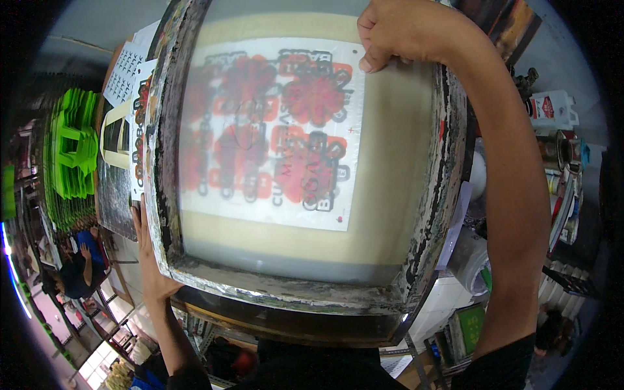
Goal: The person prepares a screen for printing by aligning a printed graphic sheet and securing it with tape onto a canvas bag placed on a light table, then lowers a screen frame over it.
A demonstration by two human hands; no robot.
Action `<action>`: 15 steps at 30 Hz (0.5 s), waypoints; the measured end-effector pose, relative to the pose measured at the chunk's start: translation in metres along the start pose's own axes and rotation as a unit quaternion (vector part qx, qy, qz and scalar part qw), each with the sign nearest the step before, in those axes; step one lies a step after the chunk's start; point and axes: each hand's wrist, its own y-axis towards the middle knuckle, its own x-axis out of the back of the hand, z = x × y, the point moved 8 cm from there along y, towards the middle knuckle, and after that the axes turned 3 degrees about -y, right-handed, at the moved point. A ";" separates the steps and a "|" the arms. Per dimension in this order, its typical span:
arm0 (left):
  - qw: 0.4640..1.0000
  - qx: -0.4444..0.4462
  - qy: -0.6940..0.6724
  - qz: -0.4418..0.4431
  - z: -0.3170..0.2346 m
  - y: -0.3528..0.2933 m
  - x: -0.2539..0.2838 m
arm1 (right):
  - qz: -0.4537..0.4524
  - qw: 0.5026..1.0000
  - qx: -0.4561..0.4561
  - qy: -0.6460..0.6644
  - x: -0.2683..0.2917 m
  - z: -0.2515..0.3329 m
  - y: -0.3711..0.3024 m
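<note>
A worn, paint-stained screen-printing frame (279,292) fills the middle of the view, with a pale yellowish screen inside it. Within lies a whitish translucent printed sheet (273,211) bearing repeated red and dark grey designs. Its left part looks blurred; I cannot tell whether it is over or under the mesh. From the right, my right hand (409,29) reaches across to the sheet's upper right corner, fingers curled and thumb tip at that edge. My left hand (156,266) lies against the frame's outer left side, fingers stretched along it beside a narrow printed strip (140,130).
On the left, bright green stacked pieces (71,143) stand beside a dark board (117,201) with a cream cut-out piece. Cans (562,153), a white jug (552,107) and a clear plastic container (471,260) are at the right. Another person (75,273) is at far left.
</note>
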 end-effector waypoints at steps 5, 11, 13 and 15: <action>1.000 -0.012 -0.015 -0.007 0.006 -0.003 -0.002 | -0.007 0.996 0.022 -0.089 -0.005 0.000 0.010; 1.000 -0.009 -0.025 -0.005 0.011 -0.004 -0.003 | -0.013 0.992 0.053 -0.114 -0.006 0.002 0.013; 1.000 -0.012 -0.024 0.000 0.009 -0.003 -0.002 | -0.017 0.988 0.068 -0.137 -0.009 -0.001 0.017; 1.000 -0.015 -0.024 -0.001 0.009 -0.002 -0.002 | -0.027 0.979 0.089 -0.181 -0.016 0.002 0.023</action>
